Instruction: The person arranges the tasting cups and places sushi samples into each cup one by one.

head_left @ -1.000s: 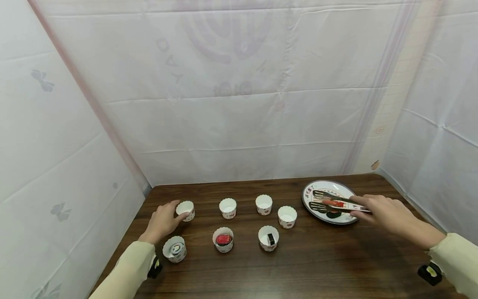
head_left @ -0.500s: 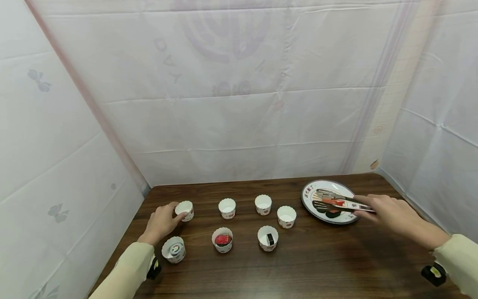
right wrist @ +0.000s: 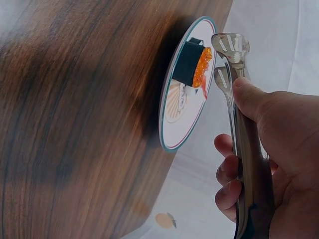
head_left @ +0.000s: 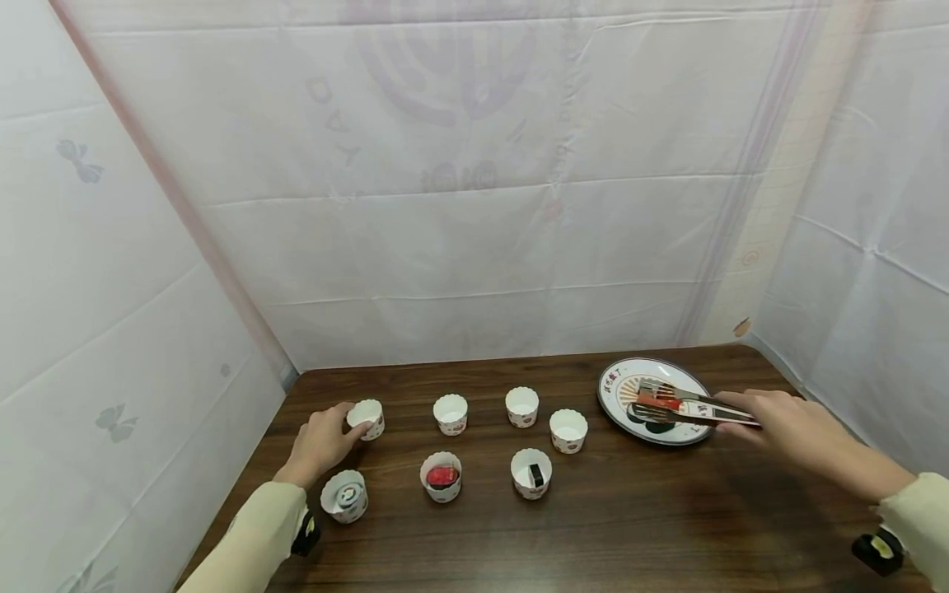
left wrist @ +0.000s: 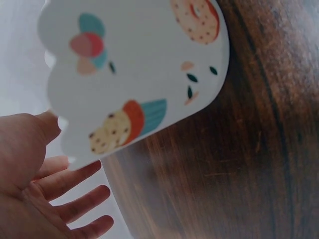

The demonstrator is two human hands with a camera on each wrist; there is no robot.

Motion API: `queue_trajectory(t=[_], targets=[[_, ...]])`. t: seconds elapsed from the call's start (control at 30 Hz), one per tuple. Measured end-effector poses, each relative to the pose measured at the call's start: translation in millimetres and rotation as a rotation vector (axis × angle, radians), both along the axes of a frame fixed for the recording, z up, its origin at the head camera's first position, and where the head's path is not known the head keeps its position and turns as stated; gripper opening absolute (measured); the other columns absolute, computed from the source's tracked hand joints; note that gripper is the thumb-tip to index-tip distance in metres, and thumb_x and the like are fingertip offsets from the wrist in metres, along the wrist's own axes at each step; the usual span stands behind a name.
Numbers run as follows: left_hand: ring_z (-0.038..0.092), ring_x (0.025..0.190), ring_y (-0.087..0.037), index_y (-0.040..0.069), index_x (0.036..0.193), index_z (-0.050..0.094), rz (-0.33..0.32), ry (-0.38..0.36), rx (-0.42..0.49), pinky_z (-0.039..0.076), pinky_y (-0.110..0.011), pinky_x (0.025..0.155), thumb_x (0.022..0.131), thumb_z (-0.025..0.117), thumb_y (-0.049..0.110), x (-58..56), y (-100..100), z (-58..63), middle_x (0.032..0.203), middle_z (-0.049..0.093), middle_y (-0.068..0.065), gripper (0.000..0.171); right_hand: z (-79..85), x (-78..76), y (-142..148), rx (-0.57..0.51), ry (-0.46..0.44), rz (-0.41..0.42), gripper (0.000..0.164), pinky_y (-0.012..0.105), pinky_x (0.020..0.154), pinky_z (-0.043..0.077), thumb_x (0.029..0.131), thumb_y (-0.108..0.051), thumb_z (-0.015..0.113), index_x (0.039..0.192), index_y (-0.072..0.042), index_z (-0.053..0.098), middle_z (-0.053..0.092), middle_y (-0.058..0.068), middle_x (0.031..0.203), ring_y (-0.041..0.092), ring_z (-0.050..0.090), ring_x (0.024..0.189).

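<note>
In the head view my left hand holds a white baking cup, thumb in front and index finger behind. Printed cupcakes and a donut mark this cup in the left wrist view, where the other fingers spread loosely. My right hand grips metal tongs above a white plate. From the head, the spread tong ends straddle an orange-red piece; whether they touch it is unclear. The right wrist view shows dark-wrapped sushi with orange roe on the plate, beside the tong heads.
Three baking cups hold items: a round sushi roll, a red-topped piece and a black-and-white piece. Three bare cups stand behind. White sheeting walls in the brown table.
My right hand has drawn the tongs a little to the right over the plate, and their ends have come slightly closer together. The left hand stays at its cup.
</note>
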State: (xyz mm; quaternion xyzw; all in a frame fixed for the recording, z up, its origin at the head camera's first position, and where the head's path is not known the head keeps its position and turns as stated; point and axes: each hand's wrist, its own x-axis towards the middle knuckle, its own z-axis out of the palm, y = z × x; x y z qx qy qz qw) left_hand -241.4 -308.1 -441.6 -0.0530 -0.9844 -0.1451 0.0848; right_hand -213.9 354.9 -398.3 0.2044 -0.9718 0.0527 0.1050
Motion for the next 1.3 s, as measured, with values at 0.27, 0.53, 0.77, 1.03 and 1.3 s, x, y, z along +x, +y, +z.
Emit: queue_trajectory(t=[0.27, 0.53, 0.77, 1.03, 1.3], targets=[[0.069, 0.081, -0.035, -0.011, 0.133, 0.059, 0.009, -0.004, 0.012, 0.055, -0.049, 0.064, 0.098, 0.072, 0.031, 1.0, -1.3, -0.8, 0.106, 0.071, -0.026, 0.056, 1.8, 2.1, 3.8, -0.018, 0.02, -0.003, 0.056, 0.056, 0.064, 0.055, 0.092, -0.046, 0.075, 0.131, -0.005, 0.068, 0.074, 0.018, 0.112, 0.038, 0.072, 0.094], [0.07, 0.083, -0.035, -0.01, 0.133, 0.059, 0.019, -0.012, 0.009, 0.055, -0.051, 0.068, 0.098, 0.071, 0.032, 0.8, -1.4, -3.3, 0.103, 0.072, -0.024, 0.056, 5.2, -4.8, 1.8, -0.008, 0.008, -0.033, 0.053, 0.052, 0.056, 0.053, 0.094, -0.043, 0.075, 0.131, -0.006, 0.068, 0.073, 0.018, 0.112, 0.039, 0.071, 0.092], [0.07, 0.082, -0.034, -0.01, 0.134, 0.059, 0.026, -0.016, 0.008, 0.056, -0.051, 0.069, 0.098, 0.071, 0.033, -2.1, -1.2, -4.7, 0.106, 0.072, -0.025, 0.057, 6.2, -13.2, 2.9, 0.019, -0.019, -0.05, 0.054, 0.052, 0.055, 0.052, 0.095, -0.043, 0.073, 0.13, -0.003, 0.068, 0.073, 0.019, 0.11, 0.04, 0.07, 0.092], [0.07, 0.082, -0.034, -0.01, 0.133, 0.059, 0.015, -0.014, 0.012, 0.056, -0.049, 0.066, 0.098, 0.072, 0.033, -2.6, 0.2, -4.9, 0.105, 0.072, -0.024, 0.057, 8.0, -21.3, 5.0, 0.027, -0.047, -0.01, 0.042, 0.053, 0.058, 0.054, 0.093, -0.035, 0.076, 0.12, -0.003, 0.072, 0.075, 0.013, 0.101, 0.034, 0.071, 0.084], [0.07, 0.083, -0.034, -0.01, 0.134, 0.059, 0.025, -0.014, 0.01, 0.056, -0.05, 0.068, 0.098, 0.071, 0.033, -2.5, 0.1, -3.3, 0.105, 0.072, -0.023, 0.057, 17.4, -29.2, 0.4, 0.019, -0.162, 0.005, 0.03, 0.042, 0.052, 0.05, 0.096, -0.027, 0.073, 0.114, -0.003, 0.075, 0.074, 0.005, 0.091, 0.017, 0.066, 0.069]])
